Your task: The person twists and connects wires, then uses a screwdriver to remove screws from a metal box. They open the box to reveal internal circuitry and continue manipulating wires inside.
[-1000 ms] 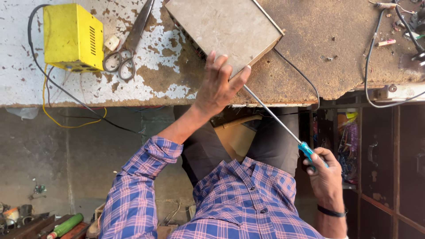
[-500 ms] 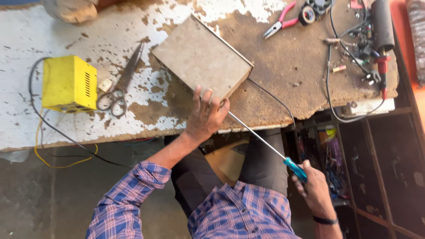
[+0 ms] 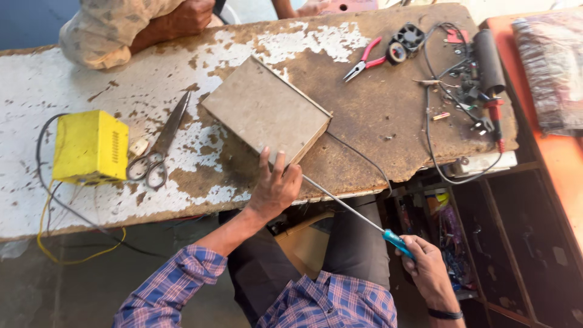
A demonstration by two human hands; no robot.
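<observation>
Head view: left hand [image 3: 274, 187] flat, fingers spread, pressing near corner of grey metal box [image 3: 266, 115] lying tilted on worktop [image 3: 376, 121]. Right hand [image 3: 428, 267] closed around blue handle of long screwdriver [image 3: 355, 212], held below worktop edge; shaft tip meets box's near side by left hand. Yellow box [image 3: 90, 147] with side vents at left, wires trailing; scissors [image 3: 156, 152] just beside it. Red-handled pliers [image 3: 364, 59] beyond grey box. Another person's arm [image 3: 130, 27] rests on far edge.
</observation>
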